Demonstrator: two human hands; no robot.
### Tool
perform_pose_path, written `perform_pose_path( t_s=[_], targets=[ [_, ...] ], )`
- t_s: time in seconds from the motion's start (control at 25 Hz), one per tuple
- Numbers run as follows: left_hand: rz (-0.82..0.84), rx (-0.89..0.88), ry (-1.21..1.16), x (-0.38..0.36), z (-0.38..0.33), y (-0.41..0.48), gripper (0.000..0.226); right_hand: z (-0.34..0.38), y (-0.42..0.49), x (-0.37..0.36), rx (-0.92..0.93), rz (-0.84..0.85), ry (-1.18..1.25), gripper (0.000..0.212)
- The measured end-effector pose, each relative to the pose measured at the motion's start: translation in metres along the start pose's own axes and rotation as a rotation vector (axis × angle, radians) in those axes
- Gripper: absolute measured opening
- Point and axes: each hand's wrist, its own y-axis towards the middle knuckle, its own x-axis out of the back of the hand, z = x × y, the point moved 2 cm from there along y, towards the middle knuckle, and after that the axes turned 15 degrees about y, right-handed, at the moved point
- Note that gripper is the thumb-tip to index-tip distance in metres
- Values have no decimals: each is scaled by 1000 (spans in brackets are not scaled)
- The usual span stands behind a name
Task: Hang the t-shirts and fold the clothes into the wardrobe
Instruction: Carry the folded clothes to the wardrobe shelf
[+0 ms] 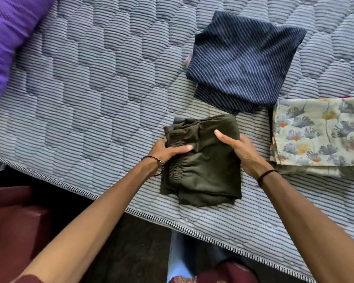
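1. The folded olive garment (pixel 208 176) is laid on the bed (pixel 80 99), close to its near edge and right of the middle; its gathered waistband, on the left side, is run from the near edge toward the far one.
2. It is gripped from both sides: the left hand (pixel 168 150) is curled round the waistband edge, thumb on top; the right hand (pixel 239 150) is clamped on the right edge, thumb on top, its fingers hidden under the cloth.
3. Both hands are equally near; a level lift is judged the likely next move, the layers being kept pinched.
4. A folded navy pinstriped garment (pixel 245 64) is seen just beyond it; a folded floral cloth (pixel 319 135) is seen just to the right; purple fabric (pixel 10 37) is seen at the far left.
5. The bed cover is quilted and striped; no wardrobe is shown.
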Motion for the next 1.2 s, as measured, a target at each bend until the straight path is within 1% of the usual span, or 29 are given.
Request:
perform_pose_path(
  t_s=[0.04, 0.16, 0.28, 0.36, 0.48, 0.56, 0.68, 0.8, 0.88, 1.0, 1.12, 1.2],
  targets=[
    [-2, 3, -40, -2, 0, -1, 44, 0, -4, -4, 8, 15, 23, 38],
    [54, -22, -180, -6, 9, -3, 46, -2, -11, -15, 42, 52, 61, 27],
    [146, -15, -271, -6, 12, -13, 33, -7, -6, -23, 46, 52, 52, 19],
    [170, 9, -315, -3, 15, -19, 32, -11, -3, -30, 55, 38, 11, 22],
    [172, 54, -392, 10, 27, -26, 47, -7, -2, -40, 76, 35, 1, 22],
    [203, 71, -447, 20, 35, -38, 52, -3, -5, -49, 65, 61, -17, 20],
    [207, 60, -570, 30, 43, -65, 43, 3, -14, -68, 33, 122, -75, 31],
    [94, 7, -691, 43, 44, -109, 38, 11, -40, -99, 4, 222, -122, 39],
    [3, -17, -735, 52, 44, -144, 40, 14, -63, -122, -18, 292, -146, 36],
    [-102, 2, -853, 63, 45, -197, 41, 17, -95, -154, -50, 363, -166, 28],
    [-225, -37, -1000, 74, 45, -252, 25, 17, -127, -188, -98, 456, -256, 27],
    [-301, -39, -1085, 80, 47, -290, 21, 16, -150, -213, -131, 532, -329, 30]
  ],
)
